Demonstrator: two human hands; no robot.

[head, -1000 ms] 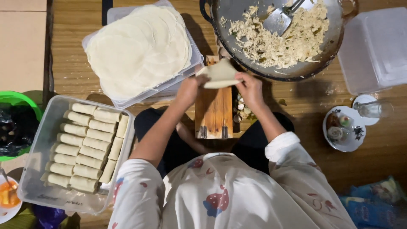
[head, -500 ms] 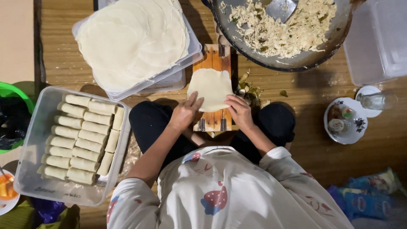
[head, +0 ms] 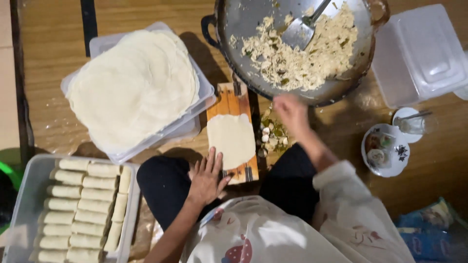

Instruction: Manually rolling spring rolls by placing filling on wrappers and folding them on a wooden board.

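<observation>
Left hand (head: pixel 207 178) flat, empty by wrapper (head: pixel 231 140); right hand (head: pixel 291 112) blurred, grip unclear, near pan (head: pixel 243 22).

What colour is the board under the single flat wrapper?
Orange-brown wood: the board under the pale cream wrapper, seen in the head view.

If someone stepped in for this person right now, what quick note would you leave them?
Left hand: open, flat on the near end of the narrow wooden board, fingertips at the edge of the single round pale wrapper lying on it.
Right hand: blurred, empty as far as I can tell, beside the big metal wok of shredded filling, where a metal spatula rests.
Done: the clear plastic tray holds rows of finished rolls.
Left: this wrapper has no filling yet; the stack of flat wrappers on the plastic lid is untouched.
</observation>
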